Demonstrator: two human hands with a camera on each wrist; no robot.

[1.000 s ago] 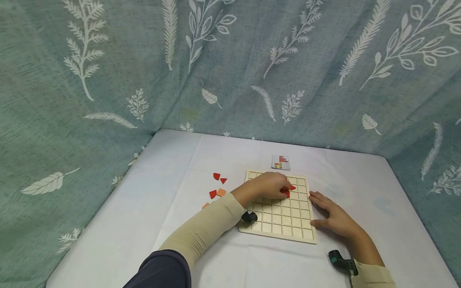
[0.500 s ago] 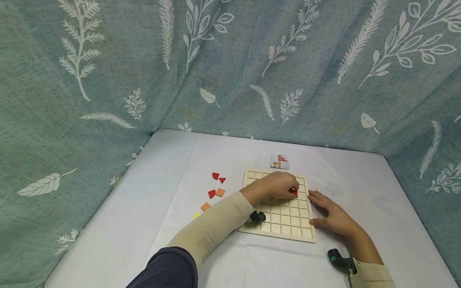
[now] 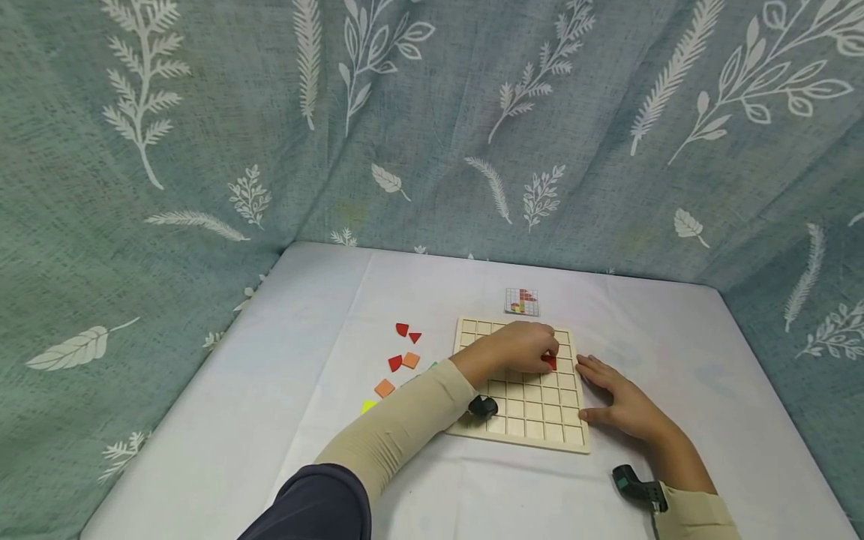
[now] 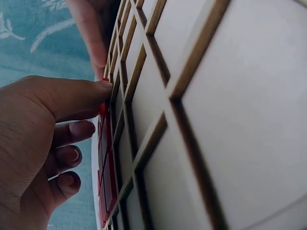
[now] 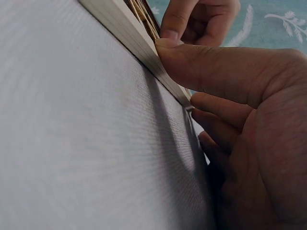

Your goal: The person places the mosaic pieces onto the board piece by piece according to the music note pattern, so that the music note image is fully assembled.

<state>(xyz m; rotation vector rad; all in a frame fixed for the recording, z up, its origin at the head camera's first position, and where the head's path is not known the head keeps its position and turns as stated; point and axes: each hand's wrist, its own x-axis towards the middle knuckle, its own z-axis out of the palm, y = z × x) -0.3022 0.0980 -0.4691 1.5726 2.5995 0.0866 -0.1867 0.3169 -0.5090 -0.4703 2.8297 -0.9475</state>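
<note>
My left hand [image 3: 520, 347] reaches over a wooden grid board [image 3: 533, 431], its thumb and fingers curled at a small red tile [image 3: 551, 362]. The thumb tip touches that red tile [image 4: 103, 108] in the left wrist view; the index finger is mostly hidden, and so is the tile's full shape. Other red tiles [image 4: 109, 182] sit in the grid cells below it. At the board's right side, my right hand [image 3: 624, 403] rests with spread, relaxed fingers. Its thumb [image 5: 206, 67] lies against the board's edge [image 5: 136, 50] in the right wrist view.
Left of the board lie loose red tiles [image 3: 402, 329], orange tiles [image 3: 385, 388] and a yellow tile [image 3: 367, 406], some partly behind the left sleeve. A small pattern card [image 3: 522, 301] lies beyond the board. Patterned cloth [image 3: 432, 135] hangs behind the white table [image 3: 223, 420].
Over the first half second my left hand shifted right across the board to the red tile's present spot; since then it has barely moved. The right hand stays at the board's edge.
</note>
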